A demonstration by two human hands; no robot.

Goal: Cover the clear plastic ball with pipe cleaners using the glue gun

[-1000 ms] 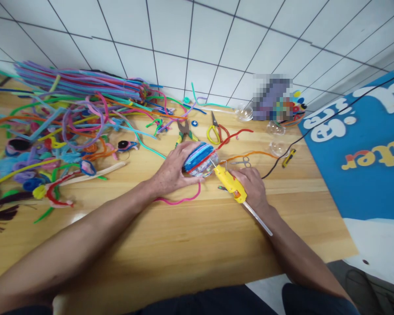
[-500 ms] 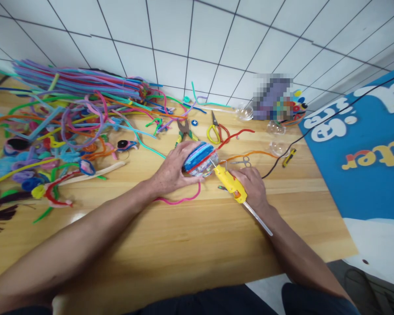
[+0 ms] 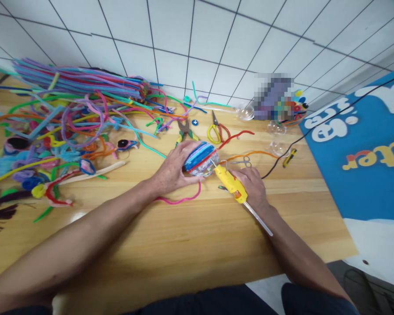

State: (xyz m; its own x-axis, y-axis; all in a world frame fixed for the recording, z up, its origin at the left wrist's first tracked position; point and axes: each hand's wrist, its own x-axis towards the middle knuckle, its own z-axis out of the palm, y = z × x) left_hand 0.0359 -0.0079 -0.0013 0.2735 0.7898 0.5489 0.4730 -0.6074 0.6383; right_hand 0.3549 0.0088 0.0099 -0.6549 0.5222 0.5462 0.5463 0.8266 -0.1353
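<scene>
My left hand (image 3: 173, 169) is closed around the side of a ball (image 3: 199, 156) partly covered in blue, purple and red pipe cleaners. Its lower right part shows a shiny, glassy-looking surface. A red pipe cleaner (image 3: 238, 136) runs along the covered edge, its loose end sticking out to the upper right. In my right hand (image 3: 252, 186) is a yellow hot glue gun (image 3: 230, 183), its nozzle at the ball's uncovered part beside the red strand. A clear glue stick (image 3: 258, 218) juts from the gun's back. Below the ball, a pink pipe cleaner (image 3: 184, 201) lies on the table.
Pliers (image 3: 184, 130), yellow-and-red scissors (image 3: 216, 129) and small metal scissors (image 3: 244, 161) lie beyond my hands. Tangled pipe cleaners (image 3: 49, 144) cover the left side. Clear plastic half-spheres (image 3: 280, 148) and a yellow cutter (image 3: 289, 157) are right, near a black cord (image 3: 276, 164).
</scene>
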